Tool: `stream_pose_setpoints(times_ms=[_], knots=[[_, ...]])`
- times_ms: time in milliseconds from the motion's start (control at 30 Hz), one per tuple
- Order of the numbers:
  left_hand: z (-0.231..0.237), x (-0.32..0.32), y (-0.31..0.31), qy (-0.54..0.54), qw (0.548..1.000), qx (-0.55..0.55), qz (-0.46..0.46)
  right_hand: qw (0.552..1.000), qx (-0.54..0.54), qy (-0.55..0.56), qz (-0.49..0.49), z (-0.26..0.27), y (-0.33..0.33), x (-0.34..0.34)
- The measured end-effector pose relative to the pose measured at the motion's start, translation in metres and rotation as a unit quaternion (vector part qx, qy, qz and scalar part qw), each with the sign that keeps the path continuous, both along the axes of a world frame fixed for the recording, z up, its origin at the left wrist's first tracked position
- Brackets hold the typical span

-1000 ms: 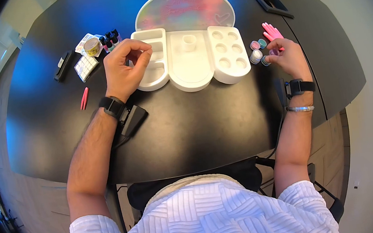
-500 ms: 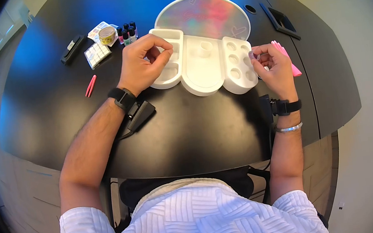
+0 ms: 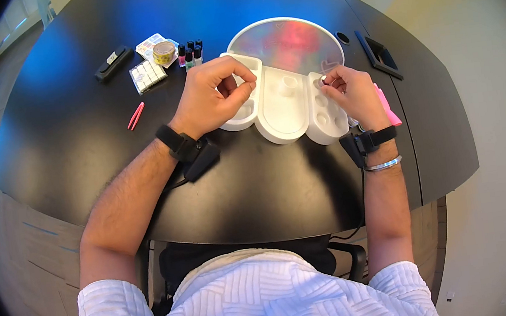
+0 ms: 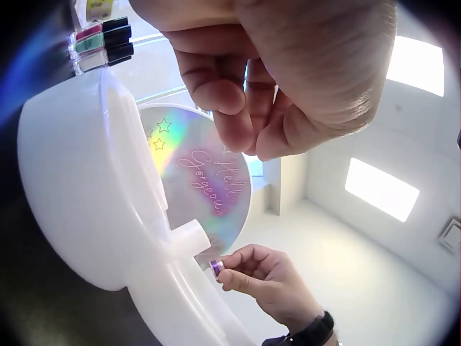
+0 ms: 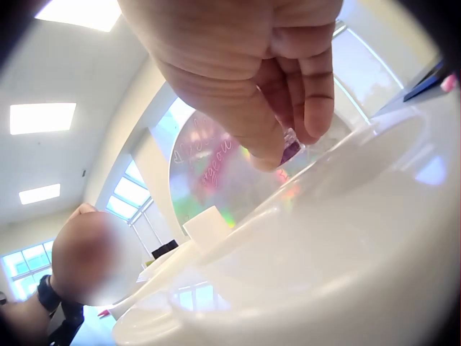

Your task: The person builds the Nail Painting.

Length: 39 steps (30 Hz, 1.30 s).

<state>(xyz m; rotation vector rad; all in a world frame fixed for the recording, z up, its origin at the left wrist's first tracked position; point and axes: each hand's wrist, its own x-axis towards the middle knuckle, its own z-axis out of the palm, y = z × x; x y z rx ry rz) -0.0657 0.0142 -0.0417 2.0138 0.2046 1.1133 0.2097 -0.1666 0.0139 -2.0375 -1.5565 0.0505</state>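
Note:
My right hand pinches a small clear jar with purple contents between thumb and fingers. It is over the back of the round-holed section of a white organizer. The jar also shows at the fingertips in the left wrist view. My left hand, loosely curled with thumb and index tips close together, hovers above the organizer's left compartments; nothing shows in its fingers. Behind the organizer stands a rounded iridescent panel with pink lettering, legible in the left wrist view.
Left of the organizer are several nail polish bottles, a round yellow-patterned container, a white gridded case, pink tweezers and a black case. A pink item lies beyond my right wrist, below a black frame.
My right hand has taken up the purple jar from the cluster at the right and carried it left over the round-holed section. The left hand keeps hovering by the organizer; the head view has shifted.

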Motion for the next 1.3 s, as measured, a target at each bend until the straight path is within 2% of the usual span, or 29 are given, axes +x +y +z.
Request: stream_pose_setpoints(times_ms=[133,267,333,667,733,867,933,967,1033,1067,1133,1167,1300], knots=[[0.004,-0.001,-0.002,0.001,1.000,0.003,0.001,0.999,-0.033,0.000,-0.008,-0.001,0.010,0.002],[0.003,-0.002,-0.002,0.016,1.000,0.013,-0.020,1.000,-0.020,-0.001,-0.003,0.004,0.013,-0.003],[0.002,-0.001,-0.001,0.033,0.999,0.014,-0.030,0.995,-0.091,-0.043,-0.022,0.009,0.018,0.000],[0.002,0.000,-0.004,0.060,0.998,0.030,-0.020,0.995,-0.052,-0.077,-0.028,0.003,0.021,0.001],[0.001,-0.001,-0.003,0.065,0.997,0.029,-0.021,0.996,-0.035,-0.077,-0.002,0.001,0.019,0.004],[0.000,0.000,-0.003,0.076,0.997,0.024,-0.022,0.997,-0.073,-0.026,-0.011,0.005,0.006,0.012],[-0.001,-0.001,-0.003,0.075,0.997,0.025,-0.021,0.998,-0.005,0.006,0.063,-0.002,-0.005,0.022],[-0.001,-0.001,-0.002,0.078,0.996,0.025,-0.021,0.998,-0.004,0.007,0.062,0.000,-0.011,0.027],[0.000,-0.002,-0.001,0.085,0.996,0.025,-0.023,0.998,-0.054,0.017,-0.018,0.006,-0.028,0.035],[0.001,-0.002,-0.002,0.085,0.996,0.020,-0.021,0.998,-0.055,0.020,-0.019,0.009,-0.037,0.037],[0.001,-0.001,-0.002,0.085,0.996,0.016,-0.020,0.995,0.020,-0.028,-0.090,0.017,-0.051,0.043],[0.000,-0.001,-0.001,0.084,0.996,0.018,-0.020,0.992,0.009,-0.008,-0.128,0.020,-0.057,0.043],[0.001,-0.001,-0.003,0.086,0.996,0.016,-0.023,0.987,0.011,-0.050,-0.152,0.003,-0.073,0.062]])
